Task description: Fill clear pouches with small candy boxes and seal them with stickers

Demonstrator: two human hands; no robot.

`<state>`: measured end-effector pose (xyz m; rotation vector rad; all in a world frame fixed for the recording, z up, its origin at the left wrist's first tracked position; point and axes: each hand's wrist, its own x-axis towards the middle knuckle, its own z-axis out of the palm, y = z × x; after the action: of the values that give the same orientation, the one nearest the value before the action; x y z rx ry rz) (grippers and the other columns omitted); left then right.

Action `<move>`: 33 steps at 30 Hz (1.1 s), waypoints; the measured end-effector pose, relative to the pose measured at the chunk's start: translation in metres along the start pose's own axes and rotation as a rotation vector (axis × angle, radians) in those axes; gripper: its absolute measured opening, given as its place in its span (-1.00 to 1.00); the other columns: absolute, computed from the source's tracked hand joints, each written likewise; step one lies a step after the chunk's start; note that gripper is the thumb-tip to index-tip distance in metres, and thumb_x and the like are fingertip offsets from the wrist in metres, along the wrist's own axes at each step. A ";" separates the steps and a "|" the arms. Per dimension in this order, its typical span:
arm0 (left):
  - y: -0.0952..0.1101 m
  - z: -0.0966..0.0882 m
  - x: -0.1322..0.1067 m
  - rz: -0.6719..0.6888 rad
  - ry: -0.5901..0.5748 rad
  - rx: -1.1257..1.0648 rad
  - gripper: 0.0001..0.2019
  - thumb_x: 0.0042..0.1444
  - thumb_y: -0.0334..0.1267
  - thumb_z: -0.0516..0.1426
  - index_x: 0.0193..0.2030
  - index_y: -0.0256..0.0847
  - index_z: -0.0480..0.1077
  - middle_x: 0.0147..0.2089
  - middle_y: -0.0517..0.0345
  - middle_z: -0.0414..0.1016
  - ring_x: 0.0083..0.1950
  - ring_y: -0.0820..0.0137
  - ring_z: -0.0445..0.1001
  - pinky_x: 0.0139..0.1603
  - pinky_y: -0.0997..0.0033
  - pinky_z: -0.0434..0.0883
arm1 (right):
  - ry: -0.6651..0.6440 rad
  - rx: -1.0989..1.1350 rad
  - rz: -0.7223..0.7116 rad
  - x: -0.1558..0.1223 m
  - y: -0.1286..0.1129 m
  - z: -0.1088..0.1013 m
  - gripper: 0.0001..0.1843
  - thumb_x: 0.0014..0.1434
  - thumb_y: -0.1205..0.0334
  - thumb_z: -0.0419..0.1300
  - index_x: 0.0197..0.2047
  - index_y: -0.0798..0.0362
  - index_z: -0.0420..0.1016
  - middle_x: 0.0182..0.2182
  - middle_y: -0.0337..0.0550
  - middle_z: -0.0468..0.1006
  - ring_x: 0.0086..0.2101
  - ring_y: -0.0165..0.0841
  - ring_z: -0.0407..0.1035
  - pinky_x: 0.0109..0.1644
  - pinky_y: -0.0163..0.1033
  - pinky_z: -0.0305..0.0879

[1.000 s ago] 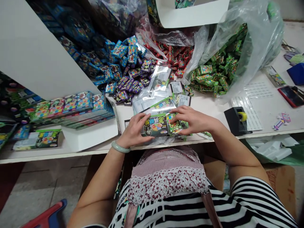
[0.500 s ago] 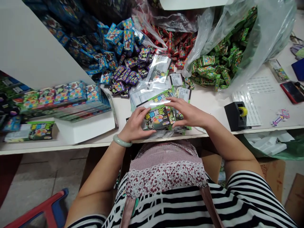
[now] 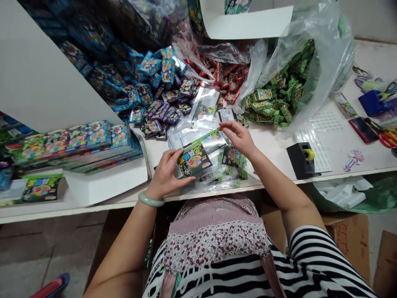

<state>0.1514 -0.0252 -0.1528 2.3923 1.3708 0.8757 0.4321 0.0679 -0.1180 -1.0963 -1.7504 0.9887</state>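
My left hand [image 3: 166, 174], with a pale green bangle at the wrist, grips the left end of a flat black-and-green printed package [image 3: 195, 159]. Its thumb lies along the lower edge. My right hand [image 3: 238, 138] is to the right, fingers stretched and apart, close to the shiny clear plastic at the package's far right corner; whether the fingertips touch it I cannot tell. Below both hands lie more printed packages [image 3: 232, 157] and clear plastic sleeves [image 3: 180, 132], overlapping in a loose pile on the white table.
Behind the pile are heaps of small blue boxes [image 3: 150, 66], purple boxes [image 3: 161, 109], red boxes [image 3: 231, 78] and green boxes [image 3: 263, 105], some in clear bags. An open white carton [image 3: 111, 186] with stacked boxes stands left. A black tape dispenser [image 3: 299, 161] and a phone [image 3: 362, 130] are right.
My left hand has shifted left with the package, which now tilts up to the right. My right hand has drawn away from the package's right end. The camera view has shifted slightly.
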 end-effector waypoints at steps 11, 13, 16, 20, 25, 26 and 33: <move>-0.006 -0.013 -0.007 -0.050 0.071 -0.008 -0.09 0.06 0.06 0.29 0.46 -0.04 -0.04 0.16 -0.10 0.26 0.19 0.03 0.36 0.22 -0.05 0.43 | 0.648 -0.332 0.418 0.191 0.076 -0.033 -0.41 0.22 0.37 -0.18 0.29 0.32 0.20 0.16 0.24 0.44 0.11 -0.27 0.40 0.14 -0.11 0.34; -0.011 -0.015 -0.009 -0.049 0.080 -0.011 -0.09 0.06 0.06 0.29 0.47 -0.03 -0.05 0.15 -0.09 0.27 0.17 0.03 0.37 0.21 -0.03 0.45 | 0.712 -0.478 0.446 0.183 0.087 -0.059 -0.36 0.22 0.38 -0.26 0.32 0.35 0.16 0.18 0.29 0.41 0.15 -0.24 0.37 0.15 -0.09 0.33; -0.017 -0.015 -0.007 -0.023 0.082 -0.026 -0.08 0.06 0.07 0.28 0.47 -0.02 -0.06 0.16 -0.10 0.28 0.15 0.04 0.39 0.19 0.00 0.46 | 0.724 -0.615 0.493 0.172 0.097 -0.084 -0.34 0.21 0.34 -0.27 0.29 0.39 0.22 0.13 0.32 0.45 0.13 -0.18 0.40 0.09 -0.08 0.37; -0.021 -0.012 -0.002 -0.009 0.086 -0.036 -0.08 0.07 0.08 0.27 0.48 -0.01 -0.07 0.15 -0.10 0.29 0.14 0.04 0.39 0.17 -0.01 0.48 | 0.643 -0.714 0.451 0.182 0.090 -0.083 -0.36 0.21 0.32 -0.17 0.32 0.37 0.19 0.17 0.30 0.41 0.17 -0.17 0.33 0.16 -0.06 0.32; -0.024 -0.012 -0.001 0.002 0.068 -0.019 -0.08 0.09 0.10 0.25 0.49 -0.02 -0.10 0.15 -0.11 0.28 0.14 0.05 0.39 0.16 0.01 0.48 | 0.145 -1.199 0.392 0.207 0.074 -0.063 -0.44 0.21 0.43 -0.06 0.25 0.22 0.37 0.20 0.27 0.38 0.16 -0.06 0.27 0.17 0.01 0.26; -0.024 -0.012 -0.001 0.003 0.060 -0.019 -0.08 0.10 0.11 0.25 0.49 -0.02 -0.10 0.15 -0.11 0.28 0.14 0.06 0.39 0.16 0.01 0.48 | 0.088 -1.266 0.410 0.210 0.072 -0.063 -0.48 0.21 0.44 -0.03 0.20 0.24 0.43 0.20 0.30 0.37 0.17 0.00 0.24 0.17 0.04 0.24; -0.029 -0.010 -0.004 -0.022 0.062 -0.033 -0.10 0.10 0.09 0.25 0.49 -0.02 -0.08 0.15 -0.11 0.29 0.14 0.05 0.40 0.16 0.00 0.49 | -0.084 -1.334 0.270 0.205 0.058 -0.085 -0.66 0.21 0.34 0.11 -0.01 0.14 0.61 0.13 0.22 0.45 0.19 0.05 0.17 0.18 0.07 0.15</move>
<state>0.1233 -0.0137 -0.1603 2.3396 1.3905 0.9675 0.4695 0.2929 -0.0929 -2.1211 -2.3752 -0.1766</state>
